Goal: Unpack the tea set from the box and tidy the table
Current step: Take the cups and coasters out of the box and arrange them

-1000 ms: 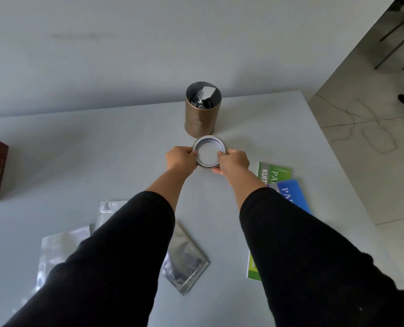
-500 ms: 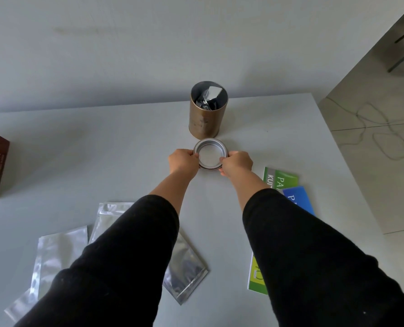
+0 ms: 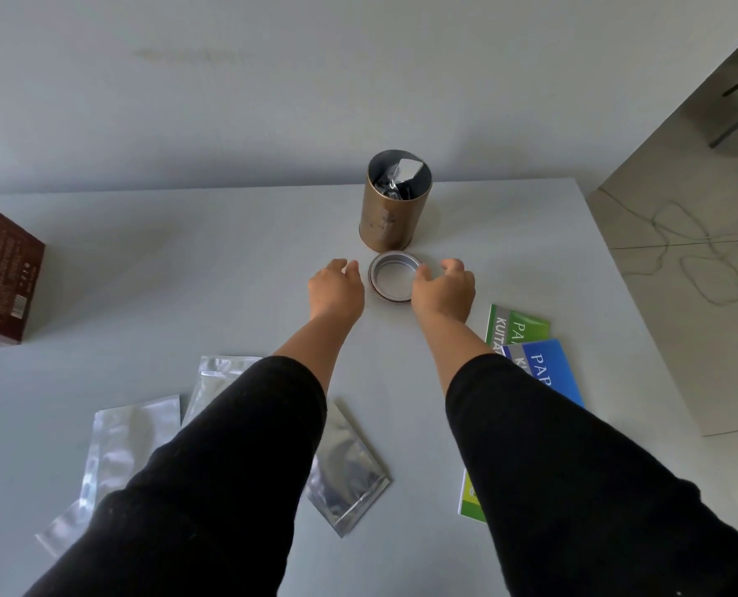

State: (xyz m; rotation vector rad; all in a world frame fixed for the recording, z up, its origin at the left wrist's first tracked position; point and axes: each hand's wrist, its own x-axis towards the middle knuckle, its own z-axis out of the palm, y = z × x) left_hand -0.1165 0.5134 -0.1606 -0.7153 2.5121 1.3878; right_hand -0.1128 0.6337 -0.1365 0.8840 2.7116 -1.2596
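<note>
- We see the tea tin (image 3: 390,209) standing upright near the far edge of the table (image 3: 229,273), its long axis vertical and its open mouth pointing straight up.
- Crumpled foil packets (image 3: 399,178) show inside the tin, so we judge part of the packing-away is done.
- The tin's lid (image 3: 395,281) lies flat on the table just in front of the tin, hollow side up, apart from the tin, with its flat face down.
- Our left hand (image 3: 336,290) sits just to the left of the lid, fingers loosely curled and spread, not touching it as far as we can tell.
- Our right hand (image 3: 443,288) is at the lid's right rim, fingers relaxed and apart; the thumb side overlaps the rim in view, and we cannot tell whether it touches, but it grips nothing.
- What is left, in our judgement: three flat foil pouches (image 3: 345,471) lie loose on the near side of the table, partly under our sleeves, and the lid is not on the tin.
- The green and blue booklets (image 3: 530,351) lie overlapped at the right, and the dark red box (image 3: 1,273) stands at the far left edge, well apart from the tin; these still look untidied to us.
</note>
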